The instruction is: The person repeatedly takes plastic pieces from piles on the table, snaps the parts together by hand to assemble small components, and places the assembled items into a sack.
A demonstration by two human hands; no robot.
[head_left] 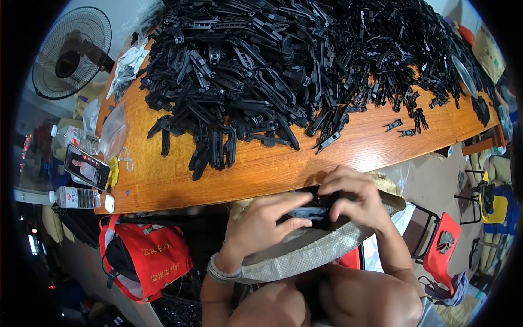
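Over the mouth of a pale woven sack (313, 252), which stands between my knees against the table edge, my two hands face each other. My left hand (264, 220), with a beaded bracelet at the wrist, is closed on dark plastic parts (306, 212). From the other side, the curled fingers and thumb of my right hand (355, 195) grip the same dark cluster. How many pieces are held cannot be made out, and some fingertips are hidden. Beyond my hands, a large heap of long black plastic parts (234, 82) covers much of the wooden table (163, 182).
Smaller black parts (381, 65) pile up at the right. A fan (71, 54), a propped phone (86, 168) and a plastic bottle (76, 197) stand at the left. Beneath that side hangs a red bag (158, 259). A red chair (440, 248) is at my right.
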